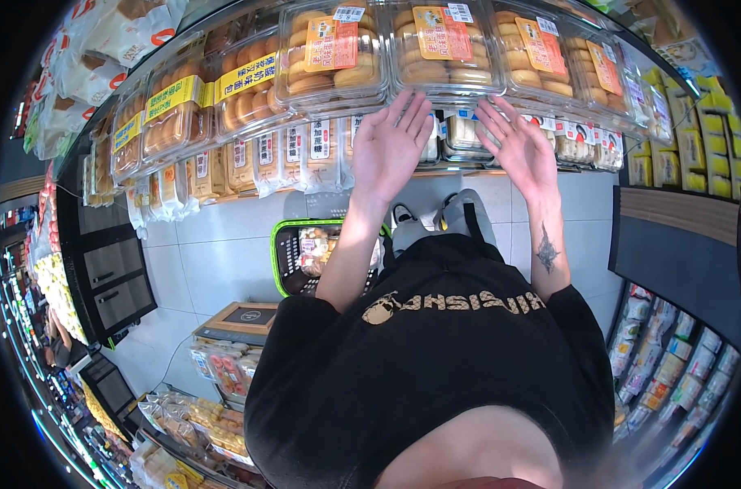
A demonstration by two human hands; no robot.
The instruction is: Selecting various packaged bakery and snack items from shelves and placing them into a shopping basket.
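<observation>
Both of my hands are raised in front of the shelf with palms up and nothing in them. My left hand (392, 145) has its fingers slightly spread, its tips just below the front edge of a clear plastic box of round cakes (332, 44). Close under another clear cake box (448, 46) are the fingertips of my right hand (520, 143), its fingers apart. I cannot tell whether either hand touches a box. These boxes bear orange labels and small white price stickers. More cakes fill a third clear box (532, 55) on the right.
Boxes of buns with yellow labels (245, 82) line the shelf's left; bagged bread loaves (319, 153) stand on a lower tier. A black shopping basket with green rim (274, 257) holds packaged food on the floor to my left. A low display stand (236, 321) stands behind it.
</observation>
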